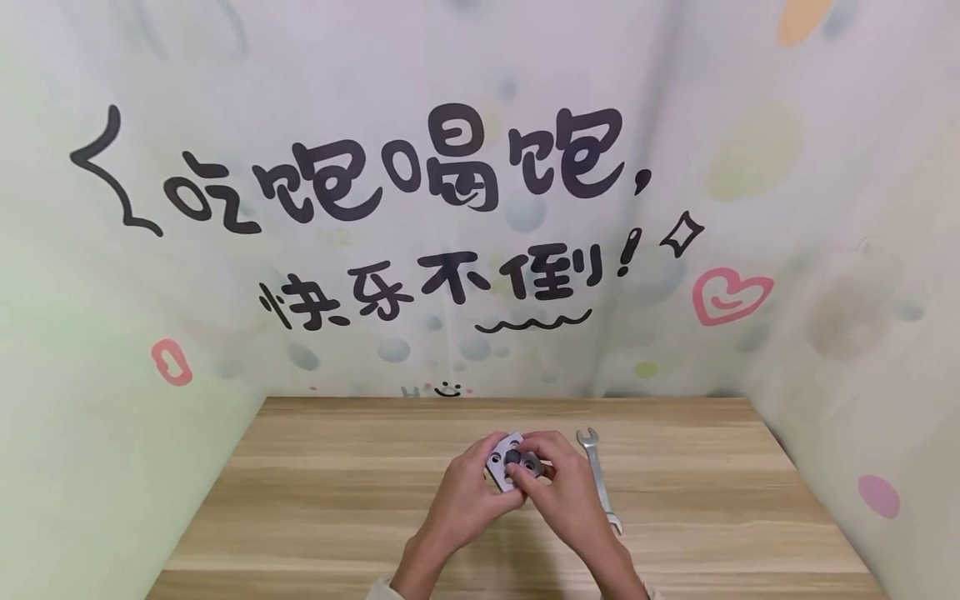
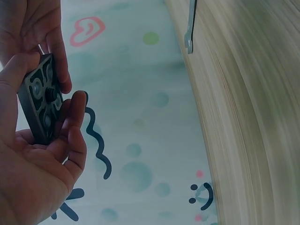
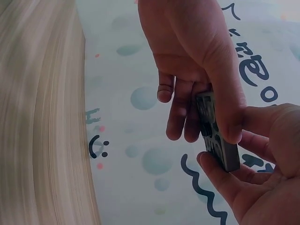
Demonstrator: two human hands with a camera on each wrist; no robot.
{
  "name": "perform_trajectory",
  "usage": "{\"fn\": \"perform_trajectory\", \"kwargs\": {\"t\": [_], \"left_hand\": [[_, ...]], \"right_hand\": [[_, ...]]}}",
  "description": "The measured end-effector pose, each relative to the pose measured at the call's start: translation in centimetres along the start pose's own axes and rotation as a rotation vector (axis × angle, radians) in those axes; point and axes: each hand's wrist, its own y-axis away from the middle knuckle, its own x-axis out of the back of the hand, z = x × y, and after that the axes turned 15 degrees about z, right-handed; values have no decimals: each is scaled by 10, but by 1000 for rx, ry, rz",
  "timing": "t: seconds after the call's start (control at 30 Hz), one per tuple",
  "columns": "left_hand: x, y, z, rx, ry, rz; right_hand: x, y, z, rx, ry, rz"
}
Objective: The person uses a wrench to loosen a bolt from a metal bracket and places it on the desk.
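Observation:
Both hands hold a square metal plate [image 1: 498, 472] with round holes and a dark round knob [image 1: 513, 457] at its centre. My left hand [image 1: 467, 500] grips its left and lower edges, thumb on one side and fingers on the other. From the right, my right hand [image 1: 562, 483] grips the plate too; its thumb tip lies beside the knob and its index finger at the upper edge. The other face of the plate [image 2: 36, 123], in the left wrist view, has dark curved recesses and a small black centre piece [image 2: 50, 95]. Fingers hide part of the plate.
A silver open-ended wrench [image 1: 596, 471] lies on the wood-grain table [image 1: 337, 500], just right of my right hand. Behind the table hangs a pale printed wall cloth [image 1: 360, 67] with black lettering; similar cloth stands at both sides.

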Motion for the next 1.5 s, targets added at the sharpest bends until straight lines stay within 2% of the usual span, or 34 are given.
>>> {"fn": "perform_trajectory", "kwargs": {"t": [0.17,0.43,0.73,0.87,1.2,1.5], "left_hand": [[1,1,-1,0,-6,4],[10,6,-4,30,-39,31],[9,3,-5,14,-21,24],[7,3,-6,25,-23,13],[2,1,-2,24,-9,-9],[0,-1,0,13,-13,-12]], "right_hand": [[-1,1,1,-4,-15,-11],[-7,2,-3,21,-19,-82],[-4,-1,-3,26,-13,-101],[-3,0,-1,9,-13,-95],[-2,-2,-2,-3,19,-16],[2,-2,-1,-9,9,-28]]}}
